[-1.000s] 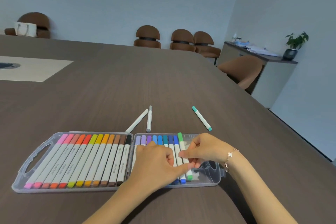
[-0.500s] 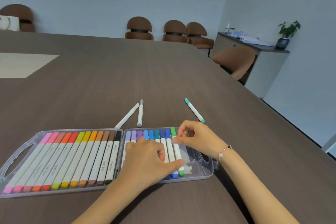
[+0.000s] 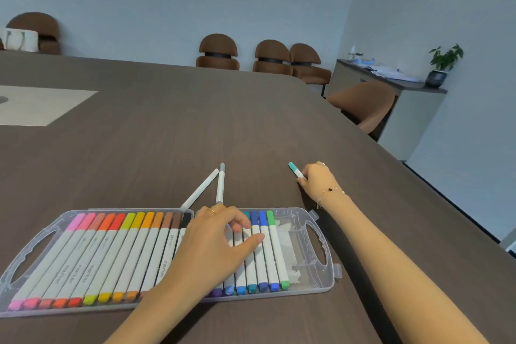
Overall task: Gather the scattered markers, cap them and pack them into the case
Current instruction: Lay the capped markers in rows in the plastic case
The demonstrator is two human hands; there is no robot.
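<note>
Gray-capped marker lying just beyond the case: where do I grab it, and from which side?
Pinch the gray-capped marker mid-barrel from above, thumb and finger across its width. It lies flat, nearly straight away from you. Come in from its right: the white marker angles in close on its left, and the case rim crowds its near end.

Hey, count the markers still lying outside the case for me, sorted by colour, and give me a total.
White marker: 1
Grey marker: 1
Teal marker, held by the right hand: 1
Total: 3
</note>
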